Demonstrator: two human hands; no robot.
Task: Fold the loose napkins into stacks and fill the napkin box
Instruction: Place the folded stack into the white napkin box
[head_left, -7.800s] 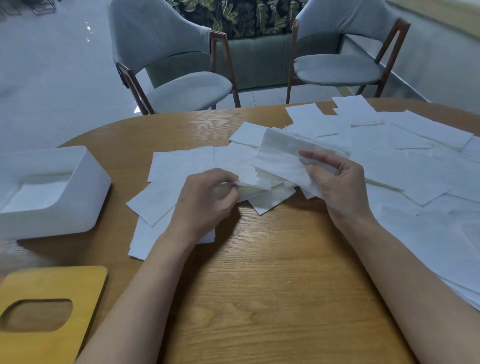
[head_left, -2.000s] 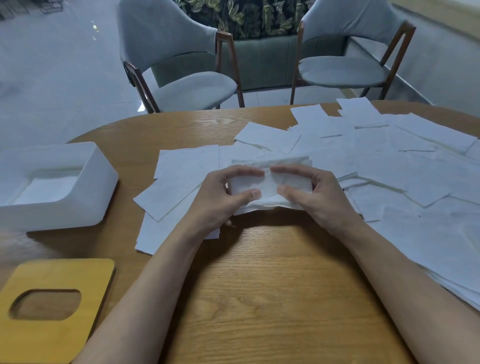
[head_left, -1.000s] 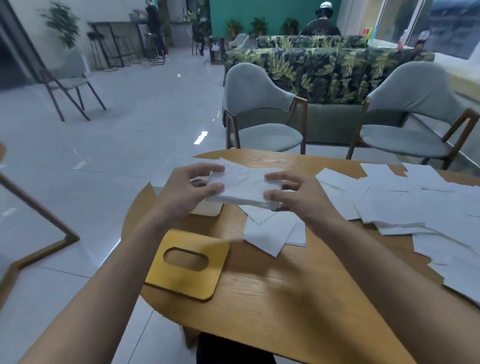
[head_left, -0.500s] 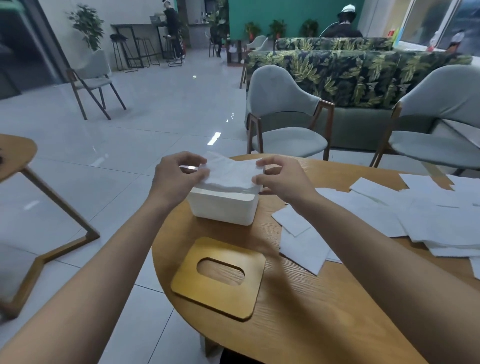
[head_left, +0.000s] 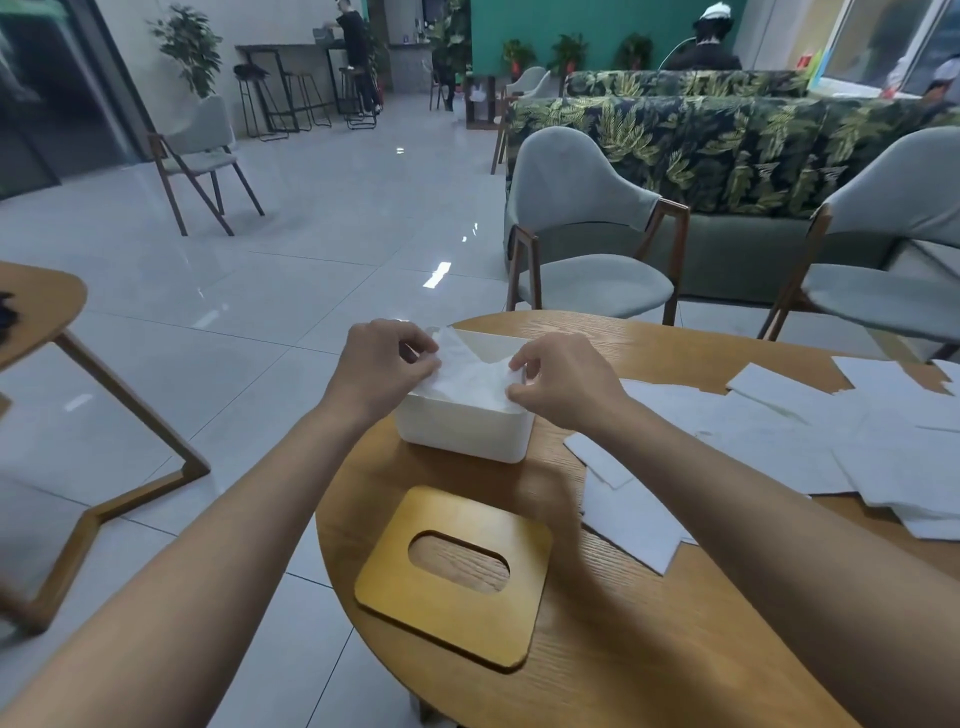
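A white napkin box (head_left: 462, 431) stands open near the left edge of the round wooden table (head_left: 649, 634). A folded stack of white napkins (head_left: 470, 376) sits tilted in the box's mouth, partly below the rim. My left hand (head_left: 382, 366) pinches the stack's left end and my right hand (head_left: 563, 382) pinches its right end. Loose white napkins (head_left: 810, 436) lie spread over the right side of the table.
The box's wooden lid (head_left: 454, 574) with an oval slot lies flat in front of the box, near the table edge. Two grey chairs (head_left: 587, 234) stand beyond the table before a leaf-patterned sofa (head_left: 727, 140). Another table (head_left: 36, 306) is at far left.
Both hands carried the folded stack from the table's middle left to the box; over the last half second the stack has sunk lower into the box's opening.
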